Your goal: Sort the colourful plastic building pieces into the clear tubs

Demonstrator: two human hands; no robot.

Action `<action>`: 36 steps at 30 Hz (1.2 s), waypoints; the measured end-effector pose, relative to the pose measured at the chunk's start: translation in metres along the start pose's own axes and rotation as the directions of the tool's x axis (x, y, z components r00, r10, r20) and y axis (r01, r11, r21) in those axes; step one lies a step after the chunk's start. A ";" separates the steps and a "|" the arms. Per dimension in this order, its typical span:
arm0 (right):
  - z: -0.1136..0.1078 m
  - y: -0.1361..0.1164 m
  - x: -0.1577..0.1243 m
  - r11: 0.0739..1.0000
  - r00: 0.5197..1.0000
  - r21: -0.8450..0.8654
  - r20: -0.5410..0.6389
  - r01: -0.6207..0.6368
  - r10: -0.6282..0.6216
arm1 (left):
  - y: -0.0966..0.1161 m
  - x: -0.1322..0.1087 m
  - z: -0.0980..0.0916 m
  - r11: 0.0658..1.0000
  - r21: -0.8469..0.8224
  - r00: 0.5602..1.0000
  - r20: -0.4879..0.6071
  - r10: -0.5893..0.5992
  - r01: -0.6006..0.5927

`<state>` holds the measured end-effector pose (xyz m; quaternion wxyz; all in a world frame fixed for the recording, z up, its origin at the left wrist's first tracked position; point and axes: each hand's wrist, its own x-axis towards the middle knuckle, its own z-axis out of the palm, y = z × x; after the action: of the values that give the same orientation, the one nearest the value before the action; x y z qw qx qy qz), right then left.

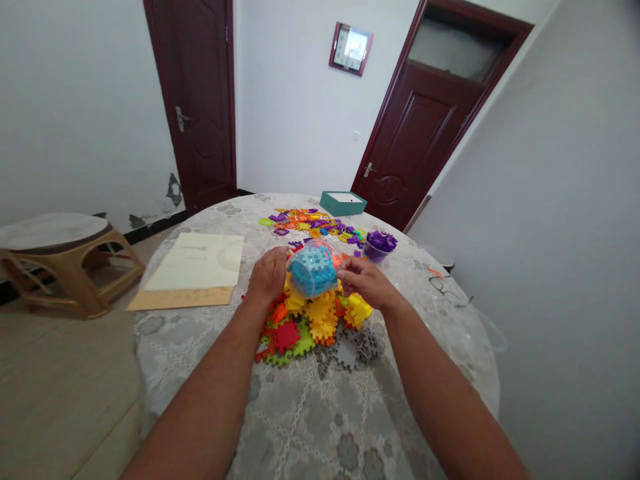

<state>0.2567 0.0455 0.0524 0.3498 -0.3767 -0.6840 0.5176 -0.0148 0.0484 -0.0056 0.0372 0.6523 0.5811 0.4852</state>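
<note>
A clear round plastic tub [313, 272] filled with light-blue interlocking plastic pieces is between my two hands, above a colourful pile. My left hand [269, 272] is closed at the tub's left side, its far fingertips partly hidden. At the right side, my right hand [367, 281] has thumb and fingers pinched at the tub's edge. Below lie yellow pieces [323, 317], red pieces [287, 335], green pieces [304, 340] and grey pieces [347, 351] with toothed edges.
Mixed loose pieces [303, 217] spread behind the tub, near a purple-filled tub [380, 245] and a green box [343, 203]. Paper sheets [200, 263] lie left; eyeglasses [445, 288] lie right. A stool [70, 260] stands beside the round table [300, 420].
</note>
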 end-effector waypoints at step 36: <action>-0.008 0.072 0.005 0.419 0.938 0.888 -0.290 0.191 0.188 | 0.046 -0.027 0.020 0.909 0.152 0.916 0.180 0.360 -0.387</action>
<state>0.2725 0.0668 -0.0154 0.6118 -0.2120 -0.2233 0.7287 0.0358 0.0220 -0.0040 -0.0740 0.7863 0.4832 0.3779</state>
